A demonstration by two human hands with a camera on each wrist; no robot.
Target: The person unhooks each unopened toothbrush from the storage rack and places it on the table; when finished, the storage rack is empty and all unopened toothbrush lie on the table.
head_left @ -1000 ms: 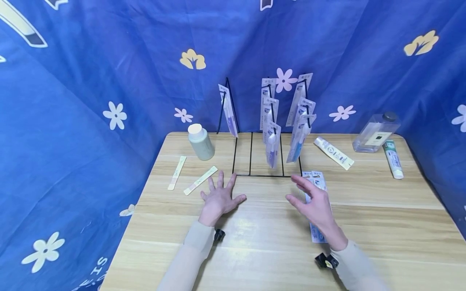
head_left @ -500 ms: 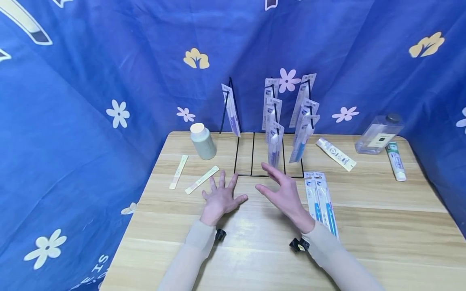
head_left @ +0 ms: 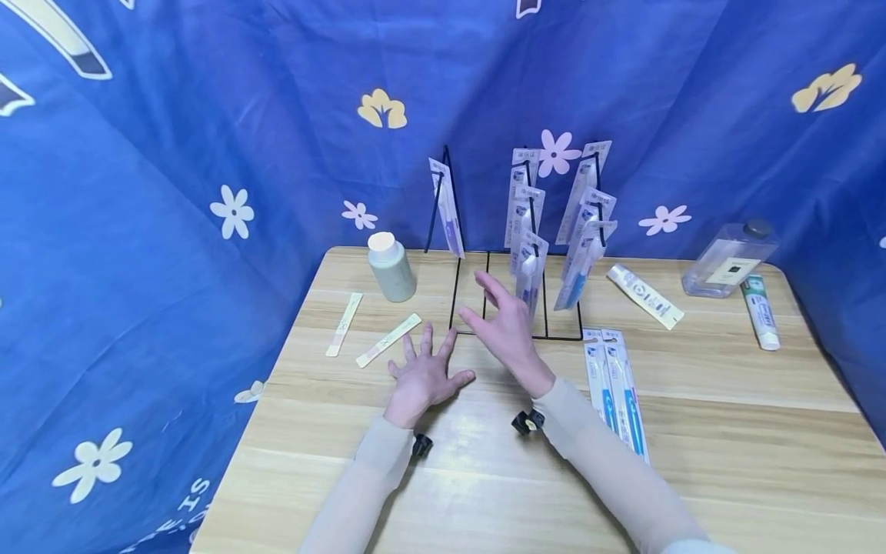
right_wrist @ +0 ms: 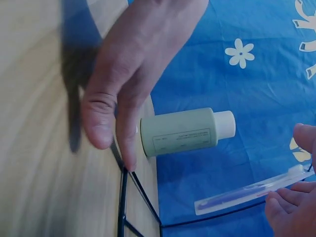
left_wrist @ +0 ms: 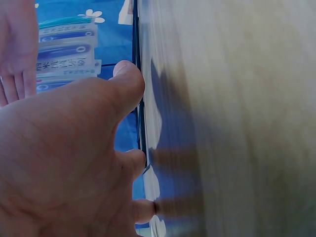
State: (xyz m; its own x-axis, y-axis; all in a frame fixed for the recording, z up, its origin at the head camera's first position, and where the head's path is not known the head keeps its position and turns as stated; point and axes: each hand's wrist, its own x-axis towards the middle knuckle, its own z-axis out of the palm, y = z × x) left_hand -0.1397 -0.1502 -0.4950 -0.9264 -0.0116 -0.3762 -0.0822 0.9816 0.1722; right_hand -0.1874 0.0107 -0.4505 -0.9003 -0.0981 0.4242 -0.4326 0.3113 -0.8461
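My left hand (head_left: 424,381) lies on the wooden table with fingers spread, the index fingertip right at the front left corner of a black wire rack (head_left: 515,336). My right hand (head_left: 505,327) is raised over the rack's base, thumb apart from the fingers and nothing between them. Ahead of it, a packaged toothbrush (head_left: 448,211) with a purple handle hangs on the left hook; the right wrist view also shows this toothbrush (right_wrist: 252,190) near the fingers. Several packaged toothbrushes (head_left: 529,269) hang on the middle row of hooks, and more toothbrushes (head_left: 577,265) on the right row.
Two packaged toothbrushes (head_left: 623,392) lie right of the rack. A green bottle (head_left: 392,269) and two slim sachets (head_left: 388,341) are at left. At right are a white tube (head_left: 644,296), a clear bottle (head_left: 730,258) and a toothpaste tube (head_left: 761,312). Blue curtain (head_left: 291,154) surrounds the table.
My right hand has moved left and forward, from over the two loose toothbrushes to over the rack's left part, uncovering them. My left hand has stayed in place. The view has shifted slightly.
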